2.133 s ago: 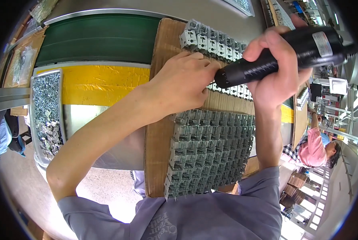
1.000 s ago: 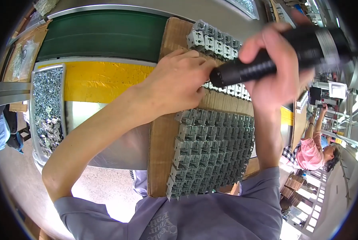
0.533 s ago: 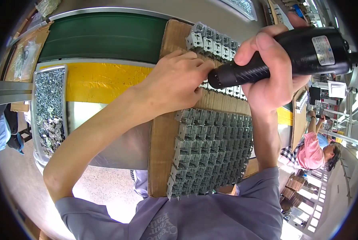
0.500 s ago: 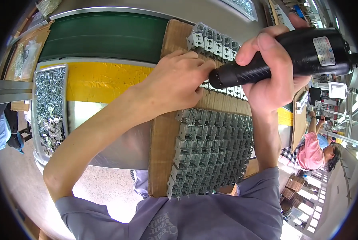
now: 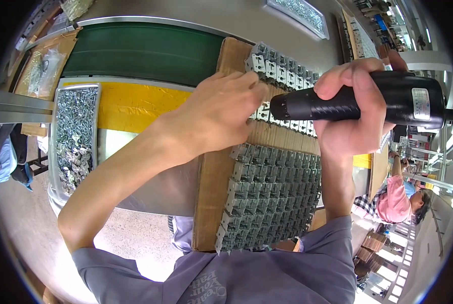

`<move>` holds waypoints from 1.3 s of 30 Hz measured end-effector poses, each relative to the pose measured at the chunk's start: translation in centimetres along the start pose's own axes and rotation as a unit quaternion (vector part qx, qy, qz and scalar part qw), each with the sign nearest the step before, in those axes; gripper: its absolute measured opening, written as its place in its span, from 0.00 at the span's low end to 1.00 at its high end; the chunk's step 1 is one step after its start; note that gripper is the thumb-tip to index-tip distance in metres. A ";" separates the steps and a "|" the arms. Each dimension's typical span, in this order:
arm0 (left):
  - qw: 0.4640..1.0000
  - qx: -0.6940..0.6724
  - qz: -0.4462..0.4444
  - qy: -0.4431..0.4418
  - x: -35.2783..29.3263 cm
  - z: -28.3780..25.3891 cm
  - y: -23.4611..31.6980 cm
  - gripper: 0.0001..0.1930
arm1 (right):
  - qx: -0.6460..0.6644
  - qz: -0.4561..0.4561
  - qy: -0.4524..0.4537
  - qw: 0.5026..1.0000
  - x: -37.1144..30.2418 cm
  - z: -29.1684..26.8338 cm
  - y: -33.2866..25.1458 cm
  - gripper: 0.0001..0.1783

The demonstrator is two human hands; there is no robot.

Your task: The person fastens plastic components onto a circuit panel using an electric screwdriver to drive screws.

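A black electric screwdriver point(image 5: 355, 103) lies almost level in my right hand point(image 5: 360, 109), whose fingers wrap round its body. Its nose points left, over a row of small white-faced metal brackets point(image 5: 294, 125). Just left of that nose, my left hand point(image 5: 225, 106) bends over the left end of the same row with its fingers curled together. Whatever the left fingertips pinch is hidden. Behind stands another row of brackets point(image 5: 282, 73), and nearer my body is a dense block of grey metal brackets point(image 5: 272, 195). All rest on a brown cardboard sheet point(image 5: 211, 202).
A clear tray point(image 5: 97, 131) of screws and small metal parts stands at left beside yellow tape point(image 5: 135, 104). Beyond runs a green belt point(image 5: 145, 53). A second screw tray point(image 5: 300, 15) is at the back. Another person point(image 5: 394, 197) in pink works at far right.
The screwdriver has swung to a more level angle, its rear end lower, and its nose sits slightly apart from my left fingers. The view has shifted a little.
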State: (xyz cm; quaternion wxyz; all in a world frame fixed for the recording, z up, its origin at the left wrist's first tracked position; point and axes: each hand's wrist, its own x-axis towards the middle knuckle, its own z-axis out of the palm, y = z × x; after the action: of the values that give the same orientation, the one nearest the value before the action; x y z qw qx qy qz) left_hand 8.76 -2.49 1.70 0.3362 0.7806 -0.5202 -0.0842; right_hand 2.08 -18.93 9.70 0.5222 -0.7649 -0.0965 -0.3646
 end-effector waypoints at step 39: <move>1.000 0.007 0.006 0.011 -0.4 0.4 0.2 0.16 | 0.080 0.124 0.257 0.955 -0.6 1.6 -1.1 0.26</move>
State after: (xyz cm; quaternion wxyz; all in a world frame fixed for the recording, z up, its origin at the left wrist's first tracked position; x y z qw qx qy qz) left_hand 8.29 -2.31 1.43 0.3373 0.7805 -0.5217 -0.0699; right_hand 1.79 -16.88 9.78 0.6302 -0.6071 0.1071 -0.4721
